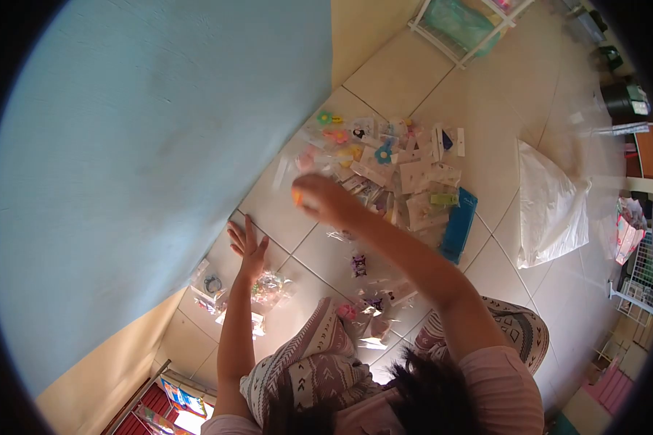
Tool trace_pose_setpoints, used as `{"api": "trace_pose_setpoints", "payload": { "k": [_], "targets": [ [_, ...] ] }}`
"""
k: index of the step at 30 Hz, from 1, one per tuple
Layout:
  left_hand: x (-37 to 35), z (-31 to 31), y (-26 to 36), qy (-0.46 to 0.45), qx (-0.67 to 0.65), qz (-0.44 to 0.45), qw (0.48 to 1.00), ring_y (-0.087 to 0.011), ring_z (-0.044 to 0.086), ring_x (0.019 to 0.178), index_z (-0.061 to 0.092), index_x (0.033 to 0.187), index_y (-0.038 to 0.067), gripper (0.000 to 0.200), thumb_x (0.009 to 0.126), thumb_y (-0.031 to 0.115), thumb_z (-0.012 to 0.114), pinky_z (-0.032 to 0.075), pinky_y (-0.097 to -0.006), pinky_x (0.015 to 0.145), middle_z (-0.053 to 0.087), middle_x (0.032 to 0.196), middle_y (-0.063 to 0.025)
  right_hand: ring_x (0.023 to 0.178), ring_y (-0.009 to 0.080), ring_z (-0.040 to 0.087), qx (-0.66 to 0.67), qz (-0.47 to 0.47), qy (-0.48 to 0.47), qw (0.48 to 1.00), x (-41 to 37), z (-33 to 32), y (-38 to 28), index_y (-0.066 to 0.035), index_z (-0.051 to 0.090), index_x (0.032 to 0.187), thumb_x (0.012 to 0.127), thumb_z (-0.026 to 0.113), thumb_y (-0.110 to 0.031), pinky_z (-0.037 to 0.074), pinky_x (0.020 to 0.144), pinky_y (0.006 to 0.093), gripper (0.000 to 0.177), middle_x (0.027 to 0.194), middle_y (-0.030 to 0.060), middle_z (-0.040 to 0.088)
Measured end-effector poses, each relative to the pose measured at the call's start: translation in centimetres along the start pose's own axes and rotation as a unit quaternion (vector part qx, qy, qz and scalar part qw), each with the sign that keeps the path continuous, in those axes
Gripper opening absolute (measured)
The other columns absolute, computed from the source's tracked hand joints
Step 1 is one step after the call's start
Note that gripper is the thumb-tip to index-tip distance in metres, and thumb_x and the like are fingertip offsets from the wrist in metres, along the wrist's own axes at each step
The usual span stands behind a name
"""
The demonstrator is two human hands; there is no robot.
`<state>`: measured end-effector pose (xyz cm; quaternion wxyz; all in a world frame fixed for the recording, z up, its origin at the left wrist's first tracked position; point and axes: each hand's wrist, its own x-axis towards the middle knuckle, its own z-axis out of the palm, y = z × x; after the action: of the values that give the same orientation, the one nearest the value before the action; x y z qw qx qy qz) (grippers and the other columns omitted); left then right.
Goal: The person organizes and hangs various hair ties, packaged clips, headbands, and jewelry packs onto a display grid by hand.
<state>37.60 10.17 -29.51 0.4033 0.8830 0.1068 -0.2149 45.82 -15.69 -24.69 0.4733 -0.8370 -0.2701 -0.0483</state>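
My left hand (248, 245) rests on the tiled floor beside the blue wall, its fingers spread and nothing in them. Raised over the floor, my right hand (321, 201) is closed round a small orange item (297, 196), mostly hidden by the fingers. Beyond the right hand lies a pile of small clear packets (413, 176), some with flower shapes, among them a blue flower (383, 152) and a green flower (325, 117). A purple and black figure packet (358, 266) lies nearer my legs. More packets (268, 288) lie close to my left forearm.
A blue flat box (458, 226) lies at the pile's right edge. Further right is a white plastic bag (551, 210). A white rack (453, 54) stands at the top. The blue wall (152, 159) borders the floor on the left. Pink packets (347, 312) lie by my legs.
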Motion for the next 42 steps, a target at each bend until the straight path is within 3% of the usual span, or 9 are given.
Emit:
{"api": "trace_pose_setpoints", "payload": {
  "k": [4, 7, 11, 14, 23, 26, 32, 38, 42],
  "targets": [
    [-0.5, 0.4, 1.9, 0.004, 0.08, -0.025, 0.996, -0.0374, -0.031, 0.134, -0.005, 0.149, 0.02, 0.093, 0.085, 0.037, 0.061, -0.018, -0.0596, 0.101, -0.03, 0.148, -0.0186, 0.094, 0.0259, 0.06, 0.081, 0.138, 0.151, 0.976, 4.6, -6.9, 3.6, -0.005, 0.063, 0.102, 0.073, 0.07, -0.009, 0.046, 0.087, 0.0342, 0.029, 0.102, 0.0125, 0.062],
    [-0.2, 0.4, 2.1, -0.014, 0.134, -0.057, 0.989, -0.0407, -0.031, 0.134, -0.011, 0.148, 0.02, 0.103, 0.081, 0.042, 0.065, -0.014, -0.0612, 0.102, -0.031, 0.146, -0.0223, 0.096, 0.0253, 0.058, 0.01, 0.13, 0.098, 0.987, 5.8, -8.0, 7.1, -0.003, 0.064, 0.094, 0.073, 0.069, -0.004, 0.05, 0.076, 0.0338, 0.022, 0.102, 0.0122, 0.06],
    [-0.1, 0.5, 2.4, -0.025, 0.161, -0.069, 0.984, -0.0427, -0.031, 0.133, -0.013, 0.147, 0.019, 0.108, 0.079, 0.045, 0.067, -0.011, -0.0623, 0.103, -0.032, 0.145, -0.0243, 0.121, 0.0332, 0.042, -0.296, 0.05, 0.085, 0.95, 6.4, -8.9, 9.0, -0.016, 0.058, 0.121, 0.07, 0.075, -0.036, 0.036, 0.096, 0.0522, 0.057, 0.133, 0.0143, 0.046],
    [-0.2, 0.2, 2.8, -0.036, 0.161, -0.075, 0.983, -0.0435, -0.031, 0.132, -0.014, 0.147, 0.018, 0.111, 0.078, 0.046, 0.067, -0.011, -0.0628, 0.102, -0.033, 0.144, -0.0257, 0.127, 0.0446, 0.033, -0.309, 0.178, -0.072, 0.932, 6.4, -8.5, 9.7, -0.026, 0.054, 0.128, 0.064, 0.075, -0.048, 0.03, 0.101, 0.0583, 0.071, 0.144, 0.0139, 0.032],
    [-0.1, 0.5, 2.8, -0.035, 0.186, -0.084, 0.978, -0.0448, -0.03, 0.132, -0.015, 0.147, 0.018, 0.113, 0.076, 0.047, 0.069, -0.01, -0.0636, 0.102, -0.033, 0.144, -0.0261, 0.1, 0.0305, 0.059, -0.269, 0.129, -0.048, 0.953, 6.9, -7.9, 13.2, -0.019, 0.065, 0.108, 0.08, 0.061, -0.02, 0.046, 0.083, 0.0478, 0.029, 0.105, 0.0096, 0.064],
    [0.0, 0.5, 2.5, -0.031, 0.185, -0.078, 0.979, -0.0449, -0.03, 0.133, -0.016, 0.146, 0.018, 0.114, 0.076, 0.046, 0.069, -0.009, -0.0635, 0.102, -0.033, 0.144, -0.0259, 0.093, 0.032, 0.061, -0.229, 0.16, 0.068, 0.958, 6.8, -10.5, 14.4, -0.014, 0.066, 0.105, 0.08, 0.057, -0.013, 0.047, 0.084, 0.0419, 0.027, 0.099, 0.014, 0.065],
    [0.1, 0.5, 2.4, -0.034, 0.187, -0.08, 0.979, -0.0442, -0.031, 0.132, -0.017, 0.146, 0.02, 0.115, 0.076, 0.045, 0.07, -0.009, -0.0631, 0.103, -0.035, 0.143, -0.0248, 0.115, 0.0379, 0.05, -0.303, 0.142, 0.205, 0.92, 5.8, -16.1, 21.3, -0.017, 0.054, 0.125, 0.083, 0.057, -0.023, 0.04, 0.096, 0.0513, 0.043, 0.13, 0.0171, 0.051],
    [0.1, 0.2, 3.2, -0.045, 0.19, -0.096, 0.976, -0.0439, -0.031, 0.132, -0.017, 0.146, 0.02, 0.115, 0.076, 0.045, 0.07, -0.009, -0.0623, 0.103, -0.036, 0.143, -0.0248, 0.138, 0.0404, 0.018, -0.402, 0.286, -0.04, 0.869, 6.7, -14.3, 15.8, -0.029, 0.041, 0.137, 0.087, 0.055, -0.04, 0.019, 0.096, 0.0748, 0.053, 0.148, 0.0135, 0.029],
    [0.3, 0.3, 3.1, -0.046, 0.191, -0.094, 0.976, -0.0447, -0.032, 0.132, -0.018, 0.146, 0.02, 0.114, 0.077, 0.046, 0.069, -0.009, -0.0632, 0.103, -0.036, 0.142, -0.0257, 0.136, 0.0382, 0.024, -0.529, 0.286, 0.024, 0.799, 7.3, -16.2, 18.7, -0.02, 0.047, 0.131, 0.083, 0.061, -0.039, 0.025, 0.096, 0.0703, 0.054, 0.145, 0.0134, 0.034]
  ]
}}
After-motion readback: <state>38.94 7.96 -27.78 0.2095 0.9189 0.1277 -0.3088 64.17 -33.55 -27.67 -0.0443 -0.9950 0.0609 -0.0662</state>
